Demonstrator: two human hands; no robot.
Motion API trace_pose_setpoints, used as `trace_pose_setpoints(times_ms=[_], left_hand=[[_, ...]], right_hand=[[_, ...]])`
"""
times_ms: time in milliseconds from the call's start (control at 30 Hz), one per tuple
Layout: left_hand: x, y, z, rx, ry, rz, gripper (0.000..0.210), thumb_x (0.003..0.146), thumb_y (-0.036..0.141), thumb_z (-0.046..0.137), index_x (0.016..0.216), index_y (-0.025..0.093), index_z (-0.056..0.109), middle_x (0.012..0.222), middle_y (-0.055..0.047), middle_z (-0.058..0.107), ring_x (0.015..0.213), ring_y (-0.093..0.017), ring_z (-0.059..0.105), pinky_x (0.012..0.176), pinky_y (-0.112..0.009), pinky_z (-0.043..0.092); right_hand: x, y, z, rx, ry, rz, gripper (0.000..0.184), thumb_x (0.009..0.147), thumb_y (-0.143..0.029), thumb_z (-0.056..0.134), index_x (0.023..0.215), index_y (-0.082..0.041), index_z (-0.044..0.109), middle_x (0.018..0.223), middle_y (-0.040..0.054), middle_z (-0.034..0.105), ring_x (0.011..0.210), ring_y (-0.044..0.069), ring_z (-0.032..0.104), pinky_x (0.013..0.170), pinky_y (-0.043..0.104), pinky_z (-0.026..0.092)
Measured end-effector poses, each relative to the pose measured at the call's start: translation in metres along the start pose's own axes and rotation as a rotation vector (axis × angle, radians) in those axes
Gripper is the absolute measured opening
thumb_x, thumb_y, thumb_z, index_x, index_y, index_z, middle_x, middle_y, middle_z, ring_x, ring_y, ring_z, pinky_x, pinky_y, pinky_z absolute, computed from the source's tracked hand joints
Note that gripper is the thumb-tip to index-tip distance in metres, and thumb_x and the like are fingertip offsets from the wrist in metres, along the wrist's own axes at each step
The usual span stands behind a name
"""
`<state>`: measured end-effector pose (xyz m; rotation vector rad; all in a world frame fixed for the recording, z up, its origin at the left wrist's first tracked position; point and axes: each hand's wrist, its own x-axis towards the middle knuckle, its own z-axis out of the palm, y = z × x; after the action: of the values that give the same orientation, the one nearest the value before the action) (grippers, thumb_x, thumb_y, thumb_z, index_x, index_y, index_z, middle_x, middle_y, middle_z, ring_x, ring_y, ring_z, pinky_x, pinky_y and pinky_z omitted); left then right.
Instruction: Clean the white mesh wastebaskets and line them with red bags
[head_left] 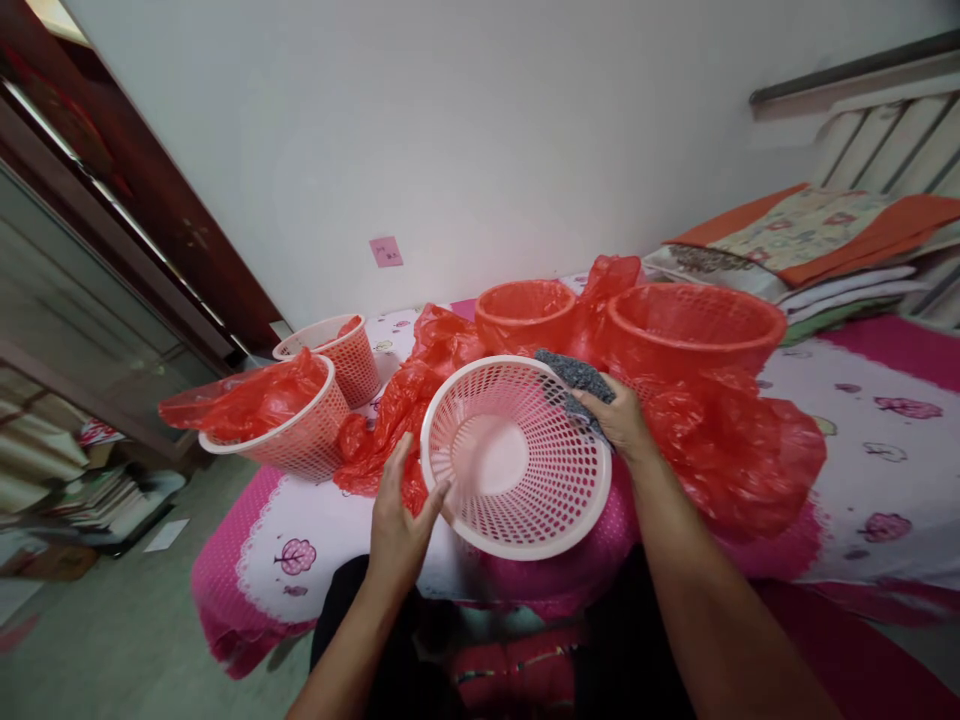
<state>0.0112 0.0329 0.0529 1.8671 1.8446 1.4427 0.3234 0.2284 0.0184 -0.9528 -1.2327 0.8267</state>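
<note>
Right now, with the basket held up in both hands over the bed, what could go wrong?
1. The left hand touches only the rim of the pink basket, so it might tip or slip.
2. The grey cloth is pinched against the far rim by the right hand; it could catch in the holes.
3. The loose red bags lie close below, so the basket could drag them.
</note>
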Motion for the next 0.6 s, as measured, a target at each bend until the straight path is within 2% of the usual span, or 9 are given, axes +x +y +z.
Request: trace_pose_setpoints(times_ms=[100, 200, 267, 333, 400, 467, 600], left_hand=[[0.033, -0.009, 0.003, -0.204, -0.056, -0.180, 0.081, 0.090, 0.048, 0.074, 0.160, 0.019, 0.045, 0.169, -0.019, 0.045, 0.156, -0.036, 0.042, 0.128, -0.054, 0.034], [0.068, -0.006, 0.010, -0.320, -0.191, -0.136, 0.074, 0.084, 0.045, 0.076, 0.150, 0.015, 0.058, 0.160, -0.019, 0.056, 0.150, -0.036, 0.051, 0.127, -0.052, 0.036], [0.085, 0.001, 0.016, -0.322, -0.311, -0.094, 0.059, 0.082, 0.040, 0.075, 0.137, 0.016, 0.069, 0.142, -0.015, 0.072, 0.135, -0.035, 0.064, 0.120, -0.051, 0.044], [0.094, 0.007, 0.023, -0.317, -0.349, -0.097, 0.047, 0.082, 0.031, 0.068, 0.127, 0.018, 0.074, 0.125, -0.011, 0.079, 0.119, -0.032, 0.072, 0.113, -0.049, 0.050], [0.097, 0.009, 0.029, -0.311, -0.321, -0.107, 0.046, 0.079, 0.022, 0.061, 0.123, 0.019, 0.075, 0.119, -0.008, 0.081, 0.112, -0.029, 0.074, 0.109, -0.047, 0.052], [0.095, 0.006, 0.030, -0.296, -0.293, -0.111, 0.050, 0.075, 0.017, 0.057, 0.121, 0.019, 0.076, 0.117, -0.007, 0.081, 0.110, -0.028, 0.073, 0.108, -0.046, 0.052], [0.084, -0.005, 0.020, -0.315, -0.240, -0.172, 0.055, 0.072, 0.018, 0.058, 0.124, 0.018, 0.075, 0.112, -0.006, 0.081, 0.115, -0.030, 0.072, 0.112, -0.047, 0.050]], right_hand=[[-0.002, -0.003, 0.001, 0.058, -0.053, 0.035, 0.047, 0.069, -0.046, 0.087, 0.105, -0.017, 0.079, 0.095, 0.0056, 0.080, 0.080, 0.021, 0.069, 0.076, 0.037, 0.059], [-0.004, -0.007, 0.001, 0.141, -0.143, 0.106, 0.050, 0.066, -0.045, 0.091, 0.106, -0.018, 0.079, 0.093, 0.0041, 0.081, 0.075, 0.020, 0.070, 0.074, 0.036, 0.059], [-0.006, -0.009, 0.001, 0.187, -0.182, 0.136, 0.051, 0.065, -0.044, 0.093, 0.107, -0.019, 0.079, 0.094, 0.0040, 0.082, 0.074, 0.020, 0.071, 0.074, 0.036, 0.060], [-0.008, -0.011, 0.002, 0.215, -0.195, 0.150, 0.051, 0.065, -0.044, 0.094, 0.108, -0.020, 0.079, 0.096, 0.0046, 0.082, 0.076, 0.021, 0.072, 0.074, 0.036, 0.061], [-0.008, -0.010, 0.004, 0.212, -0.179, 0.168, 0.050, 0.066, -0.046, 0.093, 0.106, -0.020, 0.079, 0.094, 0.0053, 0.082, 0.076, 0.022, 0.073, 0.073, 0.037, 0.062], [-0.007, -0.007, 0.004, 0.205, -0.078, 0.184, 0.047, 0.066, -0.049, 0.091, 0.101, -0.020, 0.079, 0.092, 0.0059, 0.082, 0.075, 0.023, 0.072, 0.073, 0.039, 0.062], [0.006, -0.001, -0.005, 0.392, 0.320, 0.120, 0.050, 0.077, -0.062, 0.076, 0.105, -0.021, 0.077, 0.102, 0.0066, 0.081, 0.093, 0.025, 0.074, 0.088, 0.042, 0.062]])
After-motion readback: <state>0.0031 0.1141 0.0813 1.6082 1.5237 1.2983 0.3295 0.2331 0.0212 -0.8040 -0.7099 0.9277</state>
